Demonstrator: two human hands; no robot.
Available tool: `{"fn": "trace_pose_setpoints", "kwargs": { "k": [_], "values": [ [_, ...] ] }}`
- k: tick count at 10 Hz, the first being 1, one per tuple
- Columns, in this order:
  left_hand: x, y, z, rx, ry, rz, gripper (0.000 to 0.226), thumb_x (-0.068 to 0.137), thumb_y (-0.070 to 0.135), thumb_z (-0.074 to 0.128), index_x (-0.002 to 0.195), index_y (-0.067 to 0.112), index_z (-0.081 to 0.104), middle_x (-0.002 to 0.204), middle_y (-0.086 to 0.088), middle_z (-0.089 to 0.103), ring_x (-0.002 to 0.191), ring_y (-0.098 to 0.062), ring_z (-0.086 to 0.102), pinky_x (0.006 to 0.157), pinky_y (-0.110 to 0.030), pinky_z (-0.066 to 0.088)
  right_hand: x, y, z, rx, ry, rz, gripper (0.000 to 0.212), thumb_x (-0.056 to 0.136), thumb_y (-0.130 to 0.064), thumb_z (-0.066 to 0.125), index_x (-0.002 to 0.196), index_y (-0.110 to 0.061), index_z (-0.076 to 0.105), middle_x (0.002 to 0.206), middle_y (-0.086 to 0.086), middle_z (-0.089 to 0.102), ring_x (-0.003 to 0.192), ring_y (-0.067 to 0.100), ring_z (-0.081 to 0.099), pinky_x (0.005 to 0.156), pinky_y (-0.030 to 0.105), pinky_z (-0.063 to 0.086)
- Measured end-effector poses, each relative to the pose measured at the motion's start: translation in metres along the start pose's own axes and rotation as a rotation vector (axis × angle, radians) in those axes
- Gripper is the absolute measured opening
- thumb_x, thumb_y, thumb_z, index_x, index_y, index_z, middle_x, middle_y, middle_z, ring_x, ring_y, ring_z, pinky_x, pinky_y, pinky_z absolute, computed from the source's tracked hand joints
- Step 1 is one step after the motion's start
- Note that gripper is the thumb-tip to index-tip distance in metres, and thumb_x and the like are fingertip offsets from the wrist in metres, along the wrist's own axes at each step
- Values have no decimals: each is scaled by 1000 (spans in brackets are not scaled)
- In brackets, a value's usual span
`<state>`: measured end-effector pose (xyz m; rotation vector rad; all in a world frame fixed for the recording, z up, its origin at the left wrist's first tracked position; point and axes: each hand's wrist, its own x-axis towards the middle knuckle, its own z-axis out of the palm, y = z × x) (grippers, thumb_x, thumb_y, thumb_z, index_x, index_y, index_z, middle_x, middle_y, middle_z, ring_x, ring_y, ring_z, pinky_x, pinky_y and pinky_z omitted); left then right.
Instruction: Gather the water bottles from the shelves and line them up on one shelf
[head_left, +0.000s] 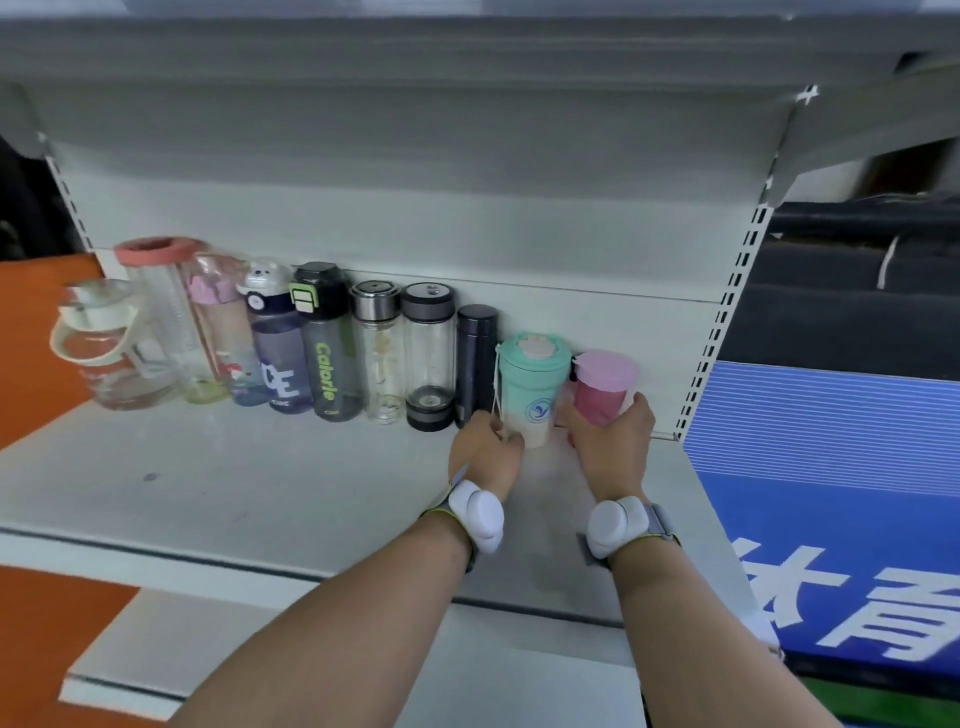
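Standing upright at the right end of the bottle row on the shelf, a teal tumbler was held by the left hand, its grip curled round the base. Just beside it, the right hand clasped a pink cup.

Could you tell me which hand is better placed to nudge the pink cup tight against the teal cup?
The right hand: it already holds the pink cup at the row's end, while the left hand holds the teal cup.
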<state>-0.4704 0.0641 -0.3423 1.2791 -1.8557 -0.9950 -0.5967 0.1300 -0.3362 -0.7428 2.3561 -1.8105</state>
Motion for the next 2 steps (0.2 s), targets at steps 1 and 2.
{"fn": "trace_pose_setpoints", "kwargs": {
  "k": [1,2],
  "values": [
    [-3,-5,-34,40,15,16,22,89,27,56,68,20,52,79,1,62,80,-23,59,65,-26,37,-27,-26,4,17,150,-78,98,70,-51,81,141,0,36,139,16,43,132,33,39,109,47,37],
    [-5,-11,-80,27,69,56,40,91,27,54,55,19,40,65,-3,54,72,-28,58,60,-27,36,-58,-53,21,-19,293,-164,85,78,-44,77,139,3,40,138,21,45,131,37,39,111,47,33]
  ]
}}
